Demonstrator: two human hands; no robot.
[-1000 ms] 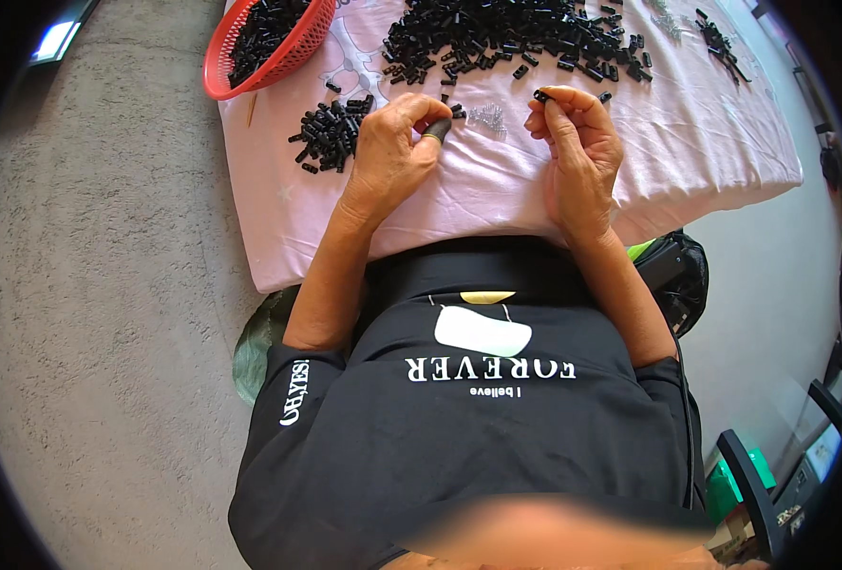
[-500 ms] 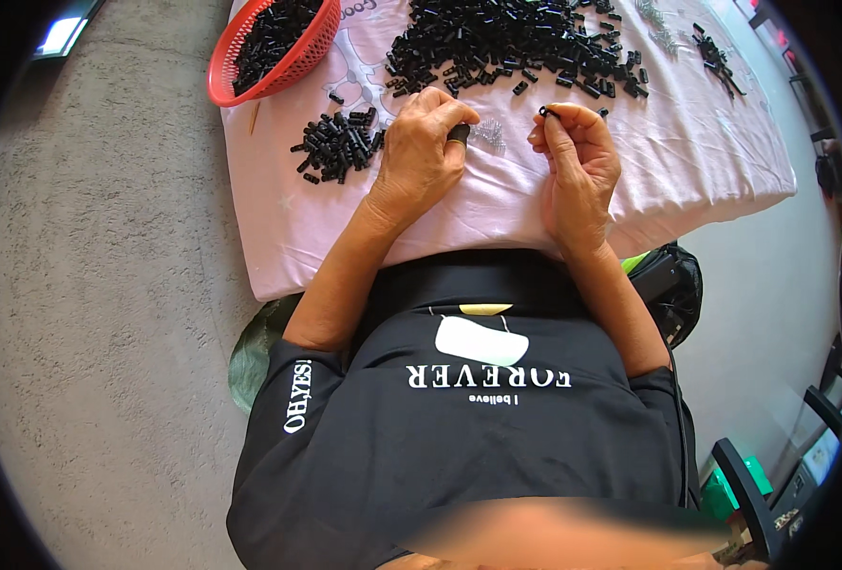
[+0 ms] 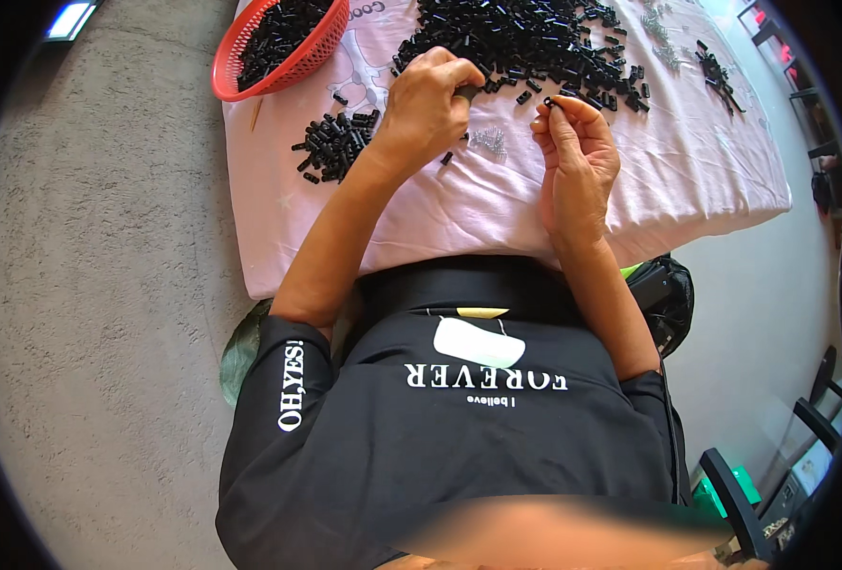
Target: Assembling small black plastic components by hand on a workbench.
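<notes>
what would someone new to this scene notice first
The big heap of short black pieces at the top, spread on the pink cloth, stands out first. Next comes the red basket at the upper left, filled with similar pieces. Right of centre, the right hand pinches one small black piece.

The head view looks steeply down from the person's head, through the left one of two side-by-side fisheye cameras, upright and unmirrored. Nearest the lens, the black fabric top with white print point(image 3: 497, 442) fills the lower middle. Farther off, the bare left hand point(image 3: 425, 106) and bare right hand point(image 3: 578, 171) appear smaller, above centre, over the pink cloth-covered tabletop point(image 3: 696, 171), cropped by the upper edge. Rough grey floor point(image 3: 117, 285) spreads leftward, and straight lines bow toward the sides.
</notes>
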